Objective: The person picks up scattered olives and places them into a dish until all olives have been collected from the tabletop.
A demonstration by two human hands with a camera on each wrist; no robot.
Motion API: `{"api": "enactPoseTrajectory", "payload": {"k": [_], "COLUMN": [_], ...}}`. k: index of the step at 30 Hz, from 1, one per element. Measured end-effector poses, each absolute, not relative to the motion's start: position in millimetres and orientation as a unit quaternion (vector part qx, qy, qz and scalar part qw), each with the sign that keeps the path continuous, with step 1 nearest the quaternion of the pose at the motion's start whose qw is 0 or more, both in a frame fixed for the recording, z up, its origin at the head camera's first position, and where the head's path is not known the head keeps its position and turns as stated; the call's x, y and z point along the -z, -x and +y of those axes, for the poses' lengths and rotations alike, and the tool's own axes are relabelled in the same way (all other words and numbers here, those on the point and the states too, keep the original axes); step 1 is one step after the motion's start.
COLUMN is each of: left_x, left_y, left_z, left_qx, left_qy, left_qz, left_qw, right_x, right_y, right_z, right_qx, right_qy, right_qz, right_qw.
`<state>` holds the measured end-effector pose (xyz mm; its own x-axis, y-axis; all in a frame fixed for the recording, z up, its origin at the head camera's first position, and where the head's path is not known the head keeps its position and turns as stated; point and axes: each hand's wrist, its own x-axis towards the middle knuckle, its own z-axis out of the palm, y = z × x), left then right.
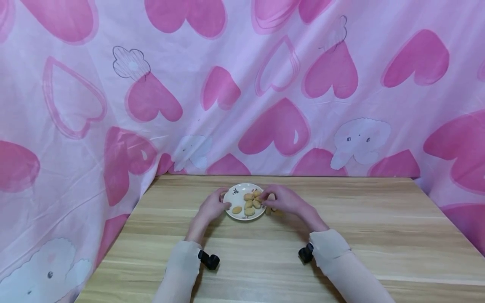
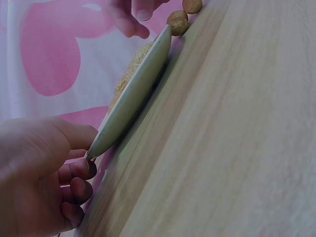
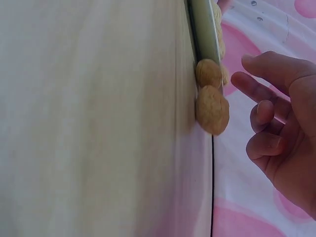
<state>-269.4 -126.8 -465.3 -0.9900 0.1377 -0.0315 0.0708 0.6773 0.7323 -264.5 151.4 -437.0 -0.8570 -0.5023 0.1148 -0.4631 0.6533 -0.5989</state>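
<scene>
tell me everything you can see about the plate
The plate is round, shallow and whitish, with a glossy, ceramic-looking surface and small dark printed motifs near its rim. It is face up at the table, holding several walnuts, mostly on its right half. The left hand pinches its left rim, thumb above, fingers beneath. Whether that side is slightly lifted is unclear.
</scene>
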Motion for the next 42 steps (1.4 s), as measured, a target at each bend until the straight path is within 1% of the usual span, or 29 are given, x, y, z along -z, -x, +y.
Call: {"api": "enactPoseTrajectory", "payload": {"k": [7,13,19,28,34,42], "left_x": [467,467,468,466,467,468], "left_y": [271,270,269,267,267,268], "left_z": [-126,-125,-124,-123,-125,-126], "left_qx": [-0.398,-0.402,-0.402,-0.402,-0.400,-0.398], "left_qy": [-0.065,-0.061,-0.057,-0.046,-0.050,-0.052], "left_qz": [0.914,0.913,0.913,0.913,0.914,0.915], "left_qw": [0.038,0.039,0.037,0.043,0.041,0.037], "right_x": [443,440,441,446,447,448], "right_y": [265,263,263,268,269,270], "right_z": [163,167,169,174,178,179], "right_qx": [0.324,0.328,0.322,0.343,0.341,0.327], "right_qy": [0.269,0.251,0.262,0.262,0.261,0.229], "right_qz": [0.907,0.910,0.908,0.899,0.900,0.914], "right_qw": [0.025,0.043,0.050,0.076,0.080,0.077]}}
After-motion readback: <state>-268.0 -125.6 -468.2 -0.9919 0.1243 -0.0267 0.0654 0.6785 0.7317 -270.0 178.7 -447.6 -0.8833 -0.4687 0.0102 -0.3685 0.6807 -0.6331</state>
